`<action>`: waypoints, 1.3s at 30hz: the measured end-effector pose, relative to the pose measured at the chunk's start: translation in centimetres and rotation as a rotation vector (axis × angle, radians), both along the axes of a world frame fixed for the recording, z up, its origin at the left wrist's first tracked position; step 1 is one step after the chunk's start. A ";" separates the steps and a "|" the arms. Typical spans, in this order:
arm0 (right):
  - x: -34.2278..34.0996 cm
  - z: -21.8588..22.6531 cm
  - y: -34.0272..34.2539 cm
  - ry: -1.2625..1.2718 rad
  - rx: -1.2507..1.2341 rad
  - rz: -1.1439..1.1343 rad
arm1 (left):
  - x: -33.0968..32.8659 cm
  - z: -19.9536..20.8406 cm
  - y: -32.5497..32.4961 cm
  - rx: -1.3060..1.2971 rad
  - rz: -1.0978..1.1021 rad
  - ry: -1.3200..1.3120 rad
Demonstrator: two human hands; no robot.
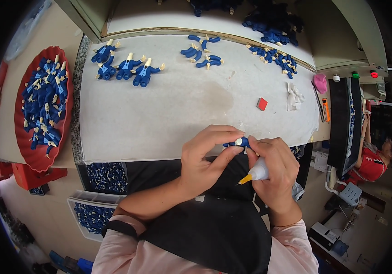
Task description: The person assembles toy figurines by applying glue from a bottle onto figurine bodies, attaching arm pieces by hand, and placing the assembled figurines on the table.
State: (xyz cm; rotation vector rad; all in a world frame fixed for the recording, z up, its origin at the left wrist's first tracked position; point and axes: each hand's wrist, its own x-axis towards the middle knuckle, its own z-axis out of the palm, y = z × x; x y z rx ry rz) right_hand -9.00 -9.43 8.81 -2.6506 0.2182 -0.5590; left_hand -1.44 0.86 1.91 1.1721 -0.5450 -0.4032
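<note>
Above the table's near edge, my left hand (203, 157) pinches a small blue and cream figurine piece (245, 142) between thumb and fingertips. My right hand (276, 166) has its thumb and finger at the other end of that piece. Tucked in the same right hand is a white squeeze bottle (259, 170) with a yellow nozzle, its thin tip pointing down to the left. Fingers hide much of the figurine piece. Beyond my hands, on the white tabletop (150, 118), lie several blue figurine bodies (126, 66) and several loose blue arm pieces (200, 51).
At left stands a red scalloped tray (21, 132) heaped with figurine bodies. More blue pieces (276, 59) lie at the far right, under a shelf (168, 23). A red block (262, 104) and crumpled tissue (294, 97) are nearby. At right, another person (371, 160) sits by a conveyor.
</note>
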 end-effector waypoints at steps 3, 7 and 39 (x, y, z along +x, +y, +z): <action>-0.1 0.0 -0.3 0.042 -0.022 0.021 | 0.5 -0.2 0.0 0.002 -0.006 -0.135; -0.1 -0.7 -0.5 -0.011 0.000 0.046 | 0.5 -0.1 0.0 0.023 0.008 -0.191; 0.4 -1.9 -0.4 0.012 0.023 -0.035 | 0.4 -0.4 -0.3 0.123 0.009 -0.153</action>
